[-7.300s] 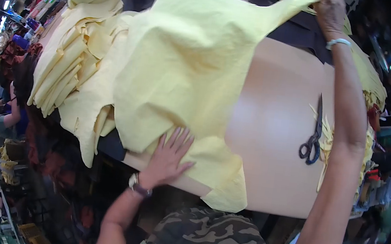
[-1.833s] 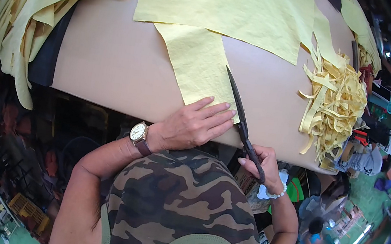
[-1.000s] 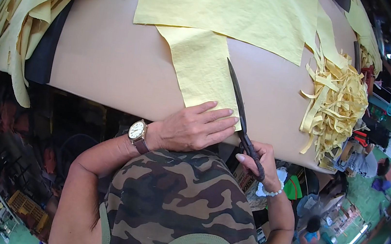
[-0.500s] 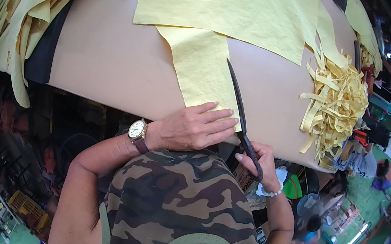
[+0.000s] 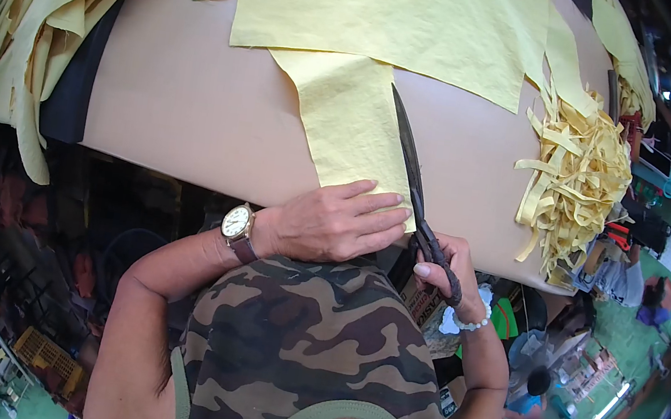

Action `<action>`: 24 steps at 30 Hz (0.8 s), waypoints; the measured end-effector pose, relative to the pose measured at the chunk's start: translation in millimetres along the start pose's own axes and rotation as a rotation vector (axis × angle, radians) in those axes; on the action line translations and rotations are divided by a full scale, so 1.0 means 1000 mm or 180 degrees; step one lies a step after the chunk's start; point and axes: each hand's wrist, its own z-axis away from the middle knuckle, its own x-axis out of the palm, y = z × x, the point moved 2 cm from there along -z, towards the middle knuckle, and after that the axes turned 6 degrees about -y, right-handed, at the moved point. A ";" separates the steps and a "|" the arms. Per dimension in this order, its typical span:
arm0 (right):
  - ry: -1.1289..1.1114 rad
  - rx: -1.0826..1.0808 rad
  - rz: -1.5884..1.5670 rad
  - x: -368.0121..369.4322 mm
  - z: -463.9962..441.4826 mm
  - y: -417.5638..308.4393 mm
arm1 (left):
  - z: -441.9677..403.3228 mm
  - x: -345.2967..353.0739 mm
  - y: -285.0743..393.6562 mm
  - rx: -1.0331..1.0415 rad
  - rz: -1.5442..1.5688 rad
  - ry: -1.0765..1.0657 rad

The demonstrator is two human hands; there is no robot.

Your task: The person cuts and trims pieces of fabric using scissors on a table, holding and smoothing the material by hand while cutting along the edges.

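Observation:
My left hand [image 5: 342,220] lies flat on the lower end of a yellow cloth piece [image 5: 350,123], near the table's front edge, with its fingers stretched out to the right. My right hand [image 5: 451,276] is wrapped round the handles of dark scissors [image 5: 411,157]. Their blades point up and to the left along the right edge of the yellow piece, with the tip close to its upper right corner. The upper end of this piece meets a larger yellow sheet [image 5: 385,10] spread across the table [image 5: 190,99].
A heap of thin yellow strips [image 5: 577,185] sits at the table's right end. Layered yellow cloth [image 5: 49,15] hangs over a dark cloth [image 5: 74,89] at the left. A yellow crate [image 5: 49,360] stands low at the left. Another person [image 5: 531,401] is far off at the lower right.
The scissors' tip has moved slightly up along the cloth edge, and my right hand has shifted a little. Earlier, the scissors lay on the table while my right hand held up a large yellow sheet.

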 end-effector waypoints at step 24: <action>0.0185 0.0209 0.0176 0.001 -0.001 0.000 | 0.002 0.002 0.000 0.0188 0.0154 -0.0047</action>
